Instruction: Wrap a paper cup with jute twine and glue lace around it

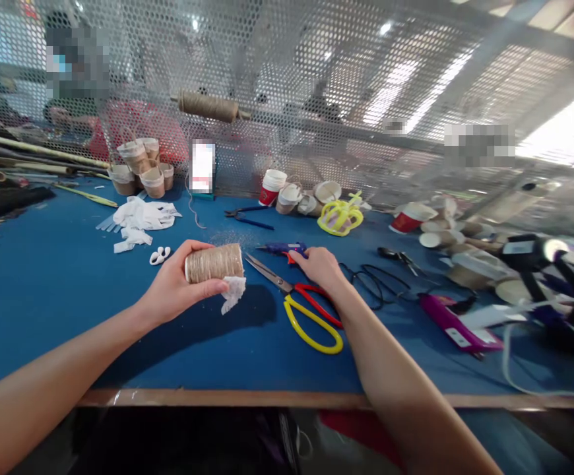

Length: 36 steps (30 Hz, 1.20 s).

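My left hand [178, 280] is closed around a twine-wrapped cup [215, 262], which lies on its side in my grip above the table. A piece of white cloth [234, 292] hangs from the cup by my thumb. My right hand [320, 267] is closed on the blue glue gun [283, 248] with a red trigger; its nozzle points left and my hand hides its back end. Between my hands, a pair of scissors [280, 280] with one red and one yellow handle lies on the table, blades slightly apart, close to my right wrist.
Pliers [250, 216] and white cloth strips [141, 218] lie on the blue table [188, 369]. Wrapped cups [152, 179] stand back left; a yellow crown-shaped item [340, 218] sits back right. A black cable [376, 284] and a purple device [458, 323] lie right. Perforated metal [277, 79] rises behind.
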Available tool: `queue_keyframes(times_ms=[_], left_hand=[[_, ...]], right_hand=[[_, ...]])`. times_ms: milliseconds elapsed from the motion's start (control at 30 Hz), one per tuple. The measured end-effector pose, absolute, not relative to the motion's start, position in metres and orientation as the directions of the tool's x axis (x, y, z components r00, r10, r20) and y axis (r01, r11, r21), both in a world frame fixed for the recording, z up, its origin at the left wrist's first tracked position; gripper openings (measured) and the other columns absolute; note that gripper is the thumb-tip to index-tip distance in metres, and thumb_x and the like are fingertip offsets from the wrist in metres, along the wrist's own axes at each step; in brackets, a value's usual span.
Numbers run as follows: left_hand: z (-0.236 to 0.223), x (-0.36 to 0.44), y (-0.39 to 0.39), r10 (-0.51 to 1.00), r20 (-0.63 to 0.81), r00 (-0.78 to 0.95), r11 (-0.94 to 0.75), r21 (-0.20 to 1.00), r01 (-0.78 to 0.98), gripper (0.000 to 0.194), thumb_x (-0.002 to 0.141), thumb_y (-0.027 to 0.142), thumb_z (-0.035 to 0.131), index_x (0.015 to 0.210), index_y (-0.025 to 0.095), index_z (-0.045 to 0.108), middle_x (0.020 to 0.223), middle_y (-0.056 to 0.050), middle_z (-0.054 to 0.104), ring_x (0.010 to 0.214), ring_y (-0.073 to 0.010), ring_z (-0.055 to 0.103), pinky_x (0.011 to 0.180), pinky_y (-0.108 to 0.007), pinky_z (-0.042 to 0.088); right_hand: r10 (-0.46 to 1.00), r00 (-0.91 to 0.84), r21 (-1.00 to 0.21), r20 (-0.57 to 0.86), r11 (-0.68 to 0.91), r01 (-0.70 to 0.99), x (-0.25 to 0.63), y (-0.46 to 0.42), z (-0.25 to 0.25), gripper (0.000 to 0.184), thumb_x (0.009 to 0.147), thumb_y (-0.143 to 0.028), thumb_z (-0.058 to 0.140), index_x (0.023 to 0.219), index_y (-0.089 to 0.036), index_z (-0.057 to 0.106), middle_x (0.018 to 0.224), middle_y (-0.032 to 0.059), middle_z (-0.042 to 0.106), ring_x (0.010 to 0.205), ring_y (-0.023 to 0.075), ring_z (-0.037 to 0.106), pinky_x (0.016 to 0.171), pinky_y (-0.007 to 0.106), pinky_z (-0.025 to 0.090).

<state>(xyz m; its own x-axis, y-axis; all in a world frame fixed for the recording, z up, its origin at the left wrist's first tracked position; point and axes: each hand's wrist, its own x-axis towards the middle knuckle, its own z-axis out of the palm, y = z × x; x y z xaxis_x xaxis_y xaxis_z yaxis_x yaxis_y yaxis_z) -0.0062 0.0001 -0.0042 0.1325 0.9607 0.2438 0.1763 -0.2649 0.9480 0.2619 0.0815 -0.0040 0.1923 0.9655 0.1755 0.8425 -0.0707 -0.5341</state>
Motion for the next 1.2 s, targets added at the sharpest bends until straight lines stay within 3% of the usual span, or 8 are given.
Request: queue_keyframes(times_ms=[133, 267, 367, 667, 867, 967, 1067, 1200], left_hand=[[-0.002, -0.006, 0.0, 0.96, 0.246, 0.133, -0.264, 0.955, 0.139, 0.045, 0.059, 0.035, 0.074, 0.094, 0.016, 0.052, 0.078, 0.001, 0.054, 0.063, -0.0106, 0.05, 0.055, -0.021, 0.043], [-0.001, -0.007, 0.002, 0.961, 0.245, 0.127, -0.256, 0.963, 0.079, 0.044, 0.059, 0.031, 0.074, 0.092, 0.015, 0.051, 0.077, 0.001, 0.054, 0.065, -0.0105, 0.049, 0.058, -0.021, 0.042], [-0.005, -0.009, 0.004, 0.962, 0.238, 0.138, -0.235, 0.971, -0.035, 0.043, 0.059, 0.031, 0.074, 0.092, 0.015, 0.051, 0.079, 0.0, 0.055, 0.067, -0.0109, 0.049, 0.059, -0.021, 0.042], [-0.009, -0.007, 0.005, 0.972, 0.15, 0.179, -0.118, 0.976, -0.182, 0.043, 0.058, 0.031, 0.073, 0.091, 0.017, 0.049, 0.076, 0.001, 0.054, 0.064, -0.0106, 0.05, 0.057, -0.021, 0.042], [-0.009, -0.006, 0.004, 0.948, 0.178, 0.264, -0.168, 0.984, -0.059, 0.044, 0.061, 0.033, 0.071, 0.096, 0.016, 0.05, 0.083, -0.002, 0.056, 0.069, -0.0127, 0.053, 0.06, -0.023, 0.044], [-0.01, -0.008, 0.004, 0.916, 0.226, 0.332, -0.255, 0.966, 0.043, 0.063, 0.06, 0.038, 0.073, 0.112, 0.018, 0.044, 0.1, -0.008, 0.056, 0.085, -0.0201, 0.058, 0.071, -0.032, 0.049], [-0.013, -0.01, 0.003, 0.836, 0.415, 0.358, -0.524, 0.797, 0.3, 0.087, 0.057, 0.037, 0.077, 0.129, 0.022, 0.03, 0.124, -0.015, 0.045, 0.11, -0.0297, 0.051, 0.091, -0.047, 0.043], [-0.016, -0.006, -0.003, 0.586, 0.71, 0.39, -0.752, 0.298, 0.587, 0.076, 0.07, 0.024, 0.07, 0.132, 0.024, 0.026, 0.133, -0.017, 0.035, 0.124, -0.0335, 0.036, 0.098, -0.055, 0.034]], right_hand=[[0.947, -0.021, -0.492, 0.32, 0.185, 0.85, 0.235, 0.049, 0.02, 0.015, 0.073, -0.018, 0.058, 0.085, -0.015, 0.066, 0.106, 0.0135, 0.064, 0.107, 0.0283, 0.054, 0.09, 0.041, 0.041], [0.765, -0.537, -0.517, 0.355, 0.64, 0.569, 0.205, 0.015, 0.038, 0.022, 0.076, -0.015, 0.054, 0.095, -0.021, 0.064, 0.101, 0.0043, 0.066, 0.098, 0.0172, 0.057, 0.089, 0.033, 0.044], [0.608, -0.669, -0.458, 0.429, 0.784, 0.419, 0.192, 0.006, 0.038, 0.023, 0.072, -0.008, 0.055, 0.09, -0.02, 0.062, 0.092, 0.0044, 0.066, 0.095, 0.0181, 0.055, 0.086, 0.034, 0.046], [0.542, -0.66, -0.331, 0.52, 0.84, 0.429, 0.182, 0.008, 0.029, 0.01, 0.072, -0.008, 0.058, 0.076, -0.017, 0.057, 0.076, 0.0057, 0.062, 0.088, 0.0208, 0.049, 0.081, 0.037, 0.044], [0.726, -0.543, -0.628, 0.422, 0.667, 0.402, 0.179, 0.002, 0.024, 0.005, 0.075, -0.018, 0.057, 0.072, -0.02, 0.053, 0.081, 0.0042, 0.057, 0.08, 0.0172, 0.051, 0.074, 0.032, 0.044], [0.813, -0.446, -0.748, 0.374, 0.549, 0.374, 0.181, 0.0, 0.019, 0.007, 0.076, -0.022, 0.055, 0.071, -0.019, 0.052, 0.079, 0.0031, 0.053, 0.074, 0.0154, 0.051, 0.071, 0.032, 0.043], [0.852, -0.369, -0.795, 0.371, 0.497, 0.348, 0.183, -0.001, 0.015, 0.01, 0.077, -0.023, 0.054, 0.068, -0.019, 0.051, 0.074, 0.002, 0.051, 0.071, 0.0147, 0.049, 0.069, 0.031, 0.041], [0.891, -0.316, -0.828, 0.326, 0.431, 0.359, 0.183, -0.003, 0.013, 0.013, 0.077, -0.025, 0.054, 0.066, -0.019, 0.05, 0.074, 0.002, 0.053, 0.071, 0.0147, 0.049, 0.069, 0.031, 0.041]])
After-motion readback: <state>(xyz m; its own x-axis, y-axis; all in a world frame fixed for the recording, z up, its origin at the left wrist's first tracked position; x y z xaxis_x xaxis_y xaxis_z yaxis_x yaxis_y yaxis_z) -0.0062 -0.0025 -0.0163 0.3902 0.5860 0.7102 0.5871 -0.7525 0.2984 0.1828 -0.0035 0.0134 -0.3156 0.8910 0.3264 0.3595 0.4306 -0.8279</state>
